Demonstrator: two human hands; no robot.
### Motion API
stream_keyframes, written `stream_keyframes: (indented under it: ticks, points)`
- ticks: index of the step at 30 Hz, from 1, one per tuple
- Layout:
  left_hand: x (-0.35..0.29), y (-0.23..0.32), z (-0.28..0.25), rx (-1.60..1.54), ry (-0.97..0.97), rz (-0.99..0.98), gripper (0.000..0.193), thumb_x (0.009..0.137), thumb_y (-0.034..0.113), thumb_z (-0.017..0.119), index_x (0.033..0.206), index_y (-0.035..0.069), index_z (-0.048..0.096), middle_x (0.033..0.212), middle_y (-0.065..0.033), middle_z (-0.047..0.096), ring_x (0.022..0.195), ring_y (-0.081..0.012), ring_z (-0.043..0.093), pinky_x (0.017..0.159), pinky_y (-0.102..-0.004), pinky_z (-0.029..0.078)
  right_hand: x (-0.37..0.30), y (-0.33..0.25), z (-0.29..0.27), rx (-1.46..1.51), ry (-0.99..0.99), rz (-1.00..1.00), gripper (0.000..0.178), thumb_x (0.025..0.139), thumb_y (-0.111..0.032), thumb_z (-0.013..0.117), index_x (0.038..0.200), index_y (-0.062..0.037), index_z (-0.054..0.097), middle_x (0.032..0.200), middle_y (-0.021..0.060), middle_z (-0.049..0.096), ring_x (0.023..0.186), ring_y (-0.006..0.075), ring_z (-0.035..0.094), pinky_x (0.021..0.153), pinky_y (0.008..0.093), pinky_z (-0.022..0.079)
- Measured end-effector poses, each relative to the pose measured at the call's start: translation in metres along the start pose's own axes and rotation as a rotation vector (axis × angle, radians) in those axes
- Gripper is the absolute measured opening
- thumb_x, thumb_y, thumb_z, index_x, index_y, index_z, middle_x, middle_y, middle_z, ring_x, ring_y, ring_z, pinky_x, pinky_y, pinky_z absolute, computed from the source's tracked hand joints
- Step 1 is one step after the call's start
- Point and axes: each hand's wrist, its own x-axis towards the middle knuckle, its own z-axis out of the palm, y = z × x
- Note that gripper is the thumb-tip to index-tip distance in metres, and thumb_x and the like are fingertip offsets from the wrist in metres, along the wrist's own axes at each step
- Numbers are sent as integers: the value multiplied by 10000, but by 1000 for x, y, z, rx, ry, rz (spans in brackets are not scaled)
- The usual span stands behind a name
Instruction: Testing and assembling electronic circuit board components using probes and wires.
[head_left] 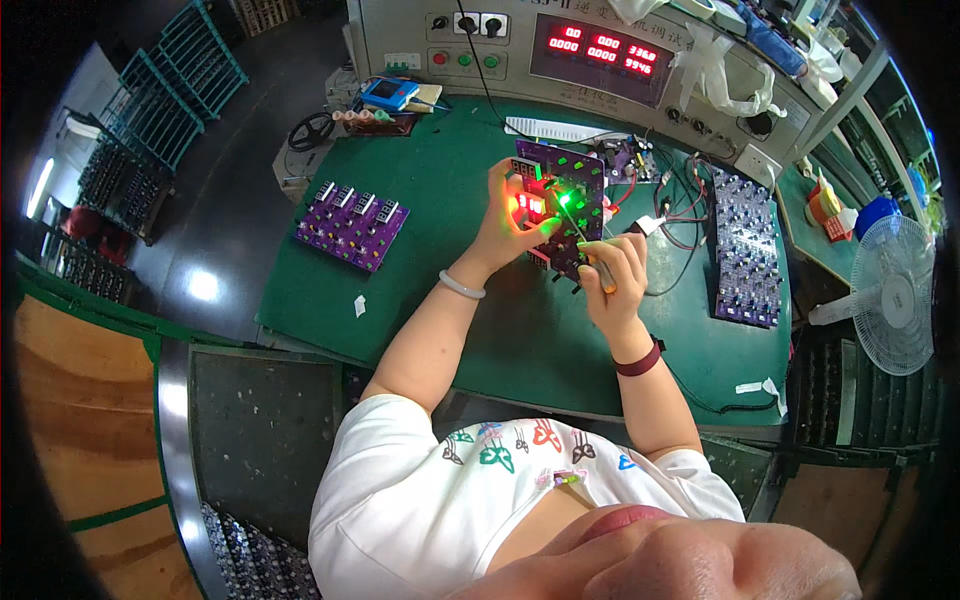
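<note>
My left hand (500,222) grips the left edge of a purple circuit board (585,180), which is held up at a tilt above the green table. On the board a red digit display and a bright green light are lit; green parts dot its face. My right hand (622,272) is closed around a small screwdriver (605,278) with an orange handle. Its thin shaft points up and left to the board's face; the glare hides whether the tip touches.
Purple boards with digit displays (350,225) lie at the left of the green table (440,150). Another stack of boards (747,250) lies at the right, near a white fan (885,295). Cables (685,205) tangle behind my right hand. A test cabinet (520,60) stands at the back.
</note>
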Motion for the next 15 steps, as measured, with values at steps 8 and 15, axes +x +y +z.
stream_keyframes:
  ticks: [8, 15]
  points:
    - [1, 3, 1, 14, 5, 7, 923, 778, -34, 757, 1452, 120, 144, 1223, -142, 542, 1098, -224, 630, 921, -359, 544, -1, 1, 0, 6, -1, -1, 222, 828, -207, 755, 979, -65, 677, 806, 55, 575, 812, 279, 512, 774, 397, 418]
    - [0, 1, 0, 13, 11, -3, 925, 774, -31, 763, 1449, 119, 149, 1215, -139, 547, 1093, -219, 632, 917, -356, 545, -1, 1, 1, 2, -4, -5, 228, 832, -215, 755, 986, -67, 674, 813, 57, 577, 821, 281, 514, 779, 398, 420]
